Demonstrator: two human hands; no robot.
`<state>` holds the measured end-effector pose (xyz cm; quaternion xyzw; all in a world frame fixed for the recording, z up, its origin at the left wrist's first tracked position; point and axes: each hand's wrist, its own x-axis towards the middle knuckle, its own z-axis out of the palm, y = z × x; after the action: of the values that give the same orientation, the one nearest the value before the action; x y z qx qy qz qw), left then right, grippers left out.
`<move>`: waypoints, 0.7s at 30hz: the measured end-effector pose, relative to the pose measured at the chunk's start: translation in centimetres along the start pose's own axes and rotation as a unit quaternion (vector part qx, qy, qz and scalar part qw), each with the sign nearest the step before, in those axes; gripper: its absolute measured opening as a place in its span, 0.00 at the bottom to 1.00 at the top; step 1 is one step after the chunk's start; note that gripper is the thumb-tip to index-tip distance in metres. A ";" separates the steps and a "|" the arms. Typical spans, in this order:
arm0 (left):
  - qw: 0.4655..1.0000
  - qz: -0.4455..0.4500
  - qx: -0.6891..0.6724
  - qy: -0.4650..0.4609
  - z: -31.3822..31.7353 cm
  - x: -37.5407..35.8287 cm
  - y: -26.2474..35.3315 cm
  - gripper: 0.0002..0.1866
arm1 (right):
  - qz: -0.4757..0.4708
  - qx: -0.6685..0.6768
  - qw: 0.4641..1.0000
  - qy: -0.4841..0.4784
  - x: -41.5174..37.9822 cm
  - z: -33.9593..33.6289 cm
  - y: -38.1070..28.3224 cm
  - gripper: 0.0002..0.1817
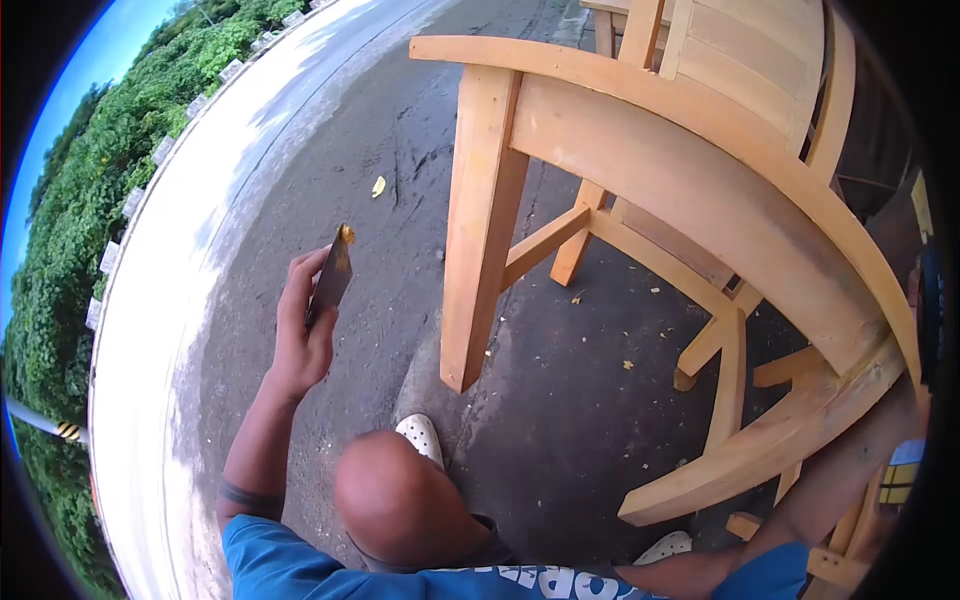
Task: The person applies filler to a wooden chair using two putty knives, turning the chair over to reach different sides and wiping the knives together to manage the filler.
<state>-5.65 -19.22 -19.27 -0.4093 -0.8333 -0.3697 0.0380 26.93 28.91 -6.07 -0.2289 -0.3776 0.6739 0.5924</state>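
My left hand is raised over the pavement, its fingers wrapped round a flat dark scraper. A lump of yellowish paste sits on the scraper's top edge. To the right stands a light wooden piece of furniture with a curved edge and a thick leg. It is tilted, and a curved wooden piece reaches down at its lower right. My right forearm runs up behind that lower right part, where the hand itself is hidden.
More wooden furniture stands behind at the top right. My bare knee and white clogs are below. A yellow leaf lies on the grey ground. A bright road and green bushes lie at the left.
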 end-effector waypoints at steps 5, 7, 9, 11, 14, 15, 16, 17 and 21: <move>0.989 0.023 -0.144 -0.010 3.0 3.6 -5.9 0.31 | -0.077 -0.013 0.986 0.148 -0.4 -2.9 -4.9 0.14; 0.984 0.033 -0.172 -0.018 3.4 4.8 -8.2 0.31 | -0.177 -0.157 0.972 -0.011 -2.2 -6.7 -6.9 0.12; 0.972 0.034 -0.232 -0.020 4.3 5.7 -9.7 0.30 | -0.250 -0.272 0.928 -0.038 -5.2 -5.9 -6.9 0.12; 0.970 0.079 -0.230 -0.032 4.8 6.7 -10.6 0.31 | -0.269 -0.286 0.920 -0.007 -7.2 -4.3 -5.9 0.11; 0.958 0.118 -0.260 -0.032 5.9 7.5 -12.0 0.31 | -0.238 -0.246 0.938 -0.045 -9.4 -0.3 -3.5 0.11; 0.952 0.122 -0.280 -0.028 6.5 7.9 -12.3 0.31 | -0.238 -0.254 0.936 -0.044 -10.2 1.6 -1.8 0.11; 0.944 0.127 -0.302 -0.024 7.1 8.3 -12.5 0.31 | -0.239 -0.263 0.934 -0.043 -11.3 4.0 0.2 0.11; 0.936 0.131 -0.325 -0.023 7.5 8.8 -12.4 0.30 | -0.234 -0.277 0.930 -0.054 -12.5 6.8 2.2 0.12; 0.898 0.122 -0.422 -0.018 9.2 11.1 -12.0 0.26 | -0.231 -0.321 0.908 -0.140 -13.7 15.9 7.1 0.15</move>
<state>-19.37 -10.72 -28.89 -0.4923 -0.5432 -0.6714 -0.1085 13.09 11.76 -3.75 -0.2170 -0.6947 0.3858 0.5669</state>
